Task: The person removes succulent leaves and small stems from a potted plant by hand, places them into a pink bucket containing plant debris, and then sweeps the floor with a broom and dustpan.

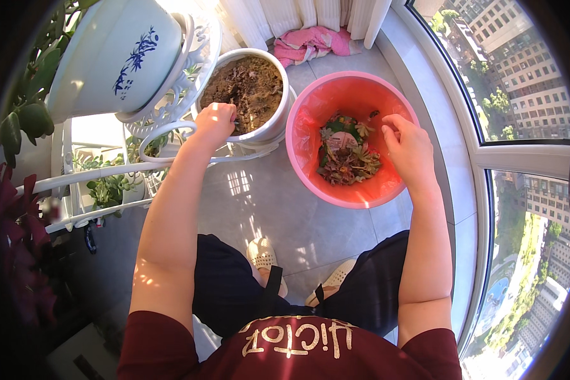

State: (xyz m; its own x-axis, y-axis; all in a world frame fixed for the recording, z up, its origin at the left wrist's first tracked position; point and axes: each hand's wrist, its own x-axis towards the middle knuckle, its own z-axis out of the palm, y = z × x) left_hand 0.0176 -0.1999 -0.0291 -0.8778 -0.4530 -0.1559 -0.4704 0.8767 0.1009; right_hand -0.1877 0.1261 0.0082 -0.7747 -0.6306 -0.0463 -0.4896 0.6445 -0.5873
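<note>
My left hand (216, 121) is at the near left rim of a white flower pot (285, 95) filled with brown soil (261, 95); its fingers are bent against the soil, and what they may hold is hidden. A pink bin (292, 161) with a red plastic liner (308, 118) stands on the floor to the right of the pot. Inside it lie pulled succulent plants (349, 164) and a green printed wrapper (346, 124). Over the bin's right rim is my right hand (396, 135), thumb and forefinger close together, with nothing plainly visible between them.
A white metal plant stand (109, 168) at the left carries a large pale pot with blue painting (118, 57) and smaller potted plants (107, 190). A pink cloth (313, 43) lies by the white curtain (289, 14). Windows with a white frame (527, 156) border the right side.
</note>
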